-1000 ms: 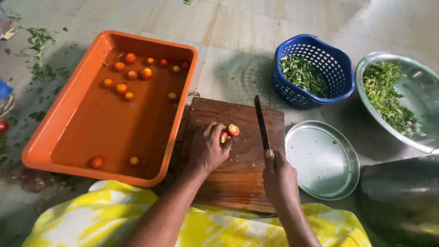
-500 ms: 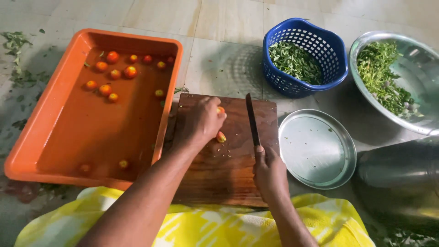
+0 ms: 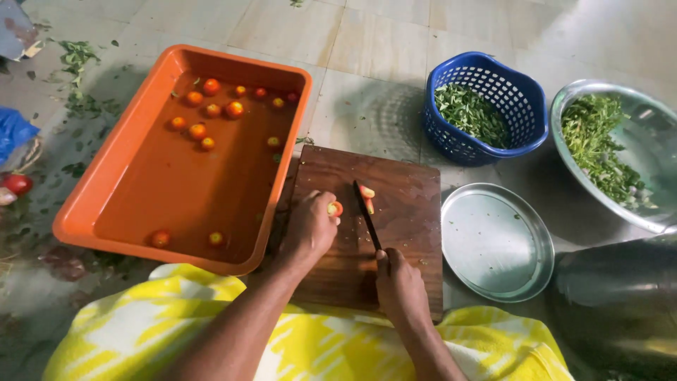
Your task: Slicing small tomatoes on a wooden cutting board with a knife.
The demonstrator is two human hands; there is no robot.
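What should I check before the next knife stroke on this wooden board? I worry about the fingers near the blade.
1. Dark-bladed knife gripped by the right hand: ok.
2. Left hand holds a small red-orange tomato piece left of the blade, apart from it: ok.
3. Cut tomato pieces lie right of the blade, clear of both hands: ok.
4. Brown wooden cutting board lies flat on the tiled floor: ok.
5. Blade sharpness: cannot tell.
6. Round steel plate beside the board has room: ok.

Halved tomato (image 3: 366,197) beside knife (image 3: 367,214)
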